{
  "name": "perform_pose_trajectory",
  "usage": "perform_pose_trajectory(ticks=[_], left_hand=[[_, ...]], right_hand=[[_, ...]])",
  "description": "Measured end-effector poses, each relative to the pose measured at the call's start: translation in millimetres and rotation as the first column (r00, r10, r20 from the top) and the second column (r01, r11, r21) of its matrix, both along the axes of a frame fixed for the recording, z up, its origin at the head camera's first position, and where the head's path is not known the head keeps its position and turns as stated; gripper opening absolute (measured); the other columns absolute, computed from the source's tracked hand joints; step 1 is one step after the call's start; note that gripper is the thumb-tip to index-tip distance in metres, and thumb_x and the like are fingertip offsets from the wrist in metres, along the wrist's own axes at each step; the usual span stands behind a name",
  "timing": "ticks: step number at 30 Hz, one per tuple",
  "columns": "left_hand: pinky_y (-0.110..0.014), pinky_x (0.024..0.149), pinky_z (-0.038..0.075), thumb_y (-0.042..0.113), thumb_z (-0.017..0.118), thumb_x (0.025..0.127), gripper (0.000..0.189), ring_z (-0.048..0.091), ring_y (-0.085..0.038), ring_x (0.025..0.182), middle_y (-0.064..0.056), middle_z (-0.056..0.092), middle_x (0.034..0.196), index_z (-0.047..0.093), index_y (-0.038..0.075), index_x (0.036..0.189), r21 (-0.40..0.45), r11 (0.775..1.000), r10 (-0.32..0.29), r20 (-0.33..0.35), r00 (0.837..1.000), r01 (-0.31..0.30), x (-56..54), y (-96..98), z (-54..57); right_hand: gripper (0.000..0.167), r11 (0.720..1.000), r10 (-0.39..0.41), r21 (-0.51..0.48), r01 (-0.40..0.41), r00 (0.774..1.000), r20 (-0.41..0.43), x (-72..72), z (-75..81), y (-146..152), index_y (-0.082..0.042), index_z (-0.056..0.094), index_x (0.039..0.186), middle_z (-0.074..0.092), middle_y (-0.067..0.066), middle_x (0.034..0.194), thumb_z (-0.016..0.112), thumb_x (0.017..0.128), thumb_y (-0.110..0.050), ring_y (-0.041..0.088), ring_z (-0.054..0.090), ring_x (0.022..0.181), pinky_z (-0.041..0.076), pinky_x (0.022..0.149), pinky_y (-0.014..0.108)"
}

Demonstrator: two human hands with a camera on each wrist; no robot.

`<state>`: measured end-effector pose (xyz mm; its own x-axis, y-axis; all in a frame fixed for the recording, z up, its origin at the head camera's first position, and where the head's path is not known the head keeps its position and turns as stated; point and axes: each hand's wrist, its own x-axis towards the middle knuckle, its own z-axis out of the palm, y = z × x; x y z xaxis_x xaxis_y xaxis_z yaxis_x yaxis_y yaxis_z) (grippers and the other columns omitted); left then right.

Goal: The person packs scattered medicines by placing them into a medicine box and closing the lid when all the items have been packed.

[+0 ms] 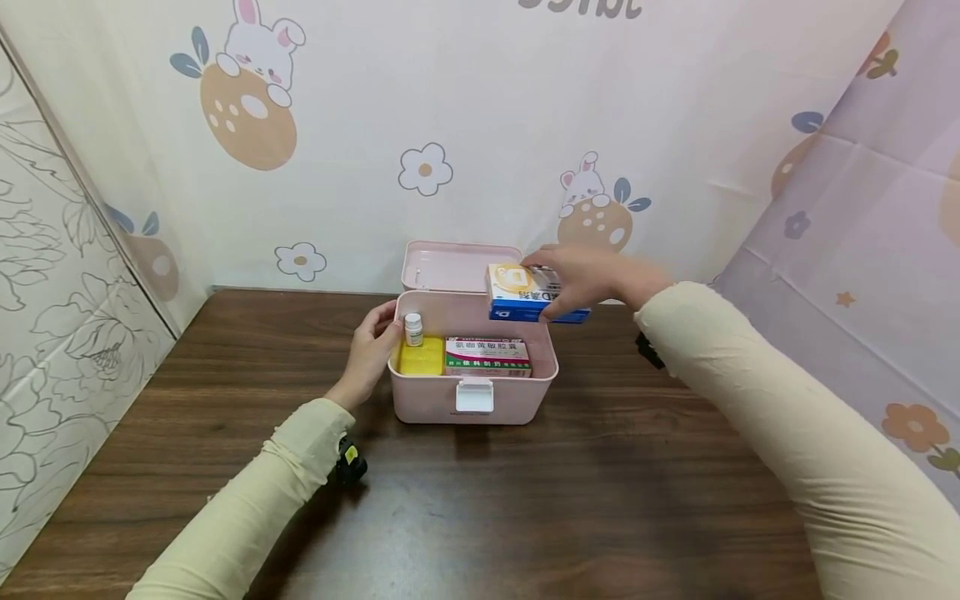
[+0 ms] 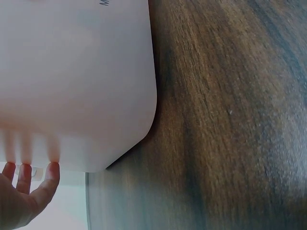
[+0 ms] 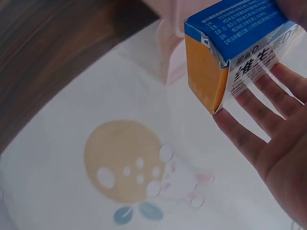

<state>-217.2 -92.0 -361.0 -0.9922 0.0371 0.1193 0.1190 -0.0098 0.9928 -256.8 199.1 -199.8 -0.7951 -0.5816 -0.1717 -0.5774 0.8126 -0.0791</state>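
A pink lidded storage box (image 1: 427, 400) stands on the table with its lid (image 1: 461, 257) raised at the back. My left hand (image 1: 367, 350) holds the box at its left side, thumb by the rim; in the left wrist view its fingertips (image 2: 53, 168) touch the outer wall. My right hand (image 1: 585, 277) grips a blue, white and orange medicine carton (image 3: 206, 72) above the box's back right. Inside the box are a white and pink medicine carton (image 1: 487, 357), a yellow case (image 1: 422, 358) and a small white bottle (image 1: 413, 330).
The box sits on a dark wooden table (image 1: 465, 508). Behind it hangs a pale cloth printed with rabbits and flowers (image 1: 352, 200), with more patterned cloth at both sides. A white latch (image 1: 475, 397) projects from the box's front.
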Motion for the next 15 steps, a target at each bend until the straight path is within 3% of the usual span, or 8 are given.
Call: perform_pose_trajectory(ticks=[3, 9, 15], left_hand=[[-0.045, 0.105, 0.034, 0.009, 0.045, 0.099, 0.043, 0.042, -0.033, 0.124, -0.021, 0.043, 0.139, 0.039, -0.003, 0.141, -0.007, 1.000, 0.013, -0.019, 1.000, -0.013, -7.6, -0.4, -11.0], [-0.045, 0.104, 0.035, 0.009, 0.046, 0.099, 0.042, 0.043, -0.033, 0.122, -0.019, 0.045, 0.137, 0.041, -0.002, 0.139, -0.026, 0.999, 0.025, -0.028, 0.999, -0.025, -8.0, -0.3, -12.8], [-0.044, 0.104, 0.036, 0.011, 0.046, 0.100, 0.042, 0.043, -0.032, 0.122, -0.019, 0.045, 0.137, 0.041, -0.002, 0.140, -0.030, 0.999, 0.024, -0.024, 0.999, -0.025, -8.6, -0.3, -13.0]], right_hand=[[0.080, 1.000, 0.013, -0.006, -0.013, 1.000, 0.021, -1.0, -4.1, -15, -0.006, 0.045, 0.138, 0.052, 0.015, 0.130, 0.081, 0.071, -0.031, 0.028, 0.049, 0.109, 0.040, 0.097, 0.046], [0.080, 0.999, 0.030, -0.034, -0.028, 0.996, 0.079, -5.2, -16.0, -38, -0.008, 0.044, 0.140, 0.051, 0.011, 0.132, 0.082, 0.072, -0.030, 0.026, 0.047, 0.113, 0.038, 0.101, 0.044], [0.081, 0.999, 0.027, -0.033, -0.023, 0.993, 0.113, -10.8, -30.4, -50, -0.007, 0.044, 0.139, 0.053, 0.010, 0.127, 0.082, 0.072, -0.030, 0.023, 0.051, 0.107, 0.041, 0.098, 0.040]])
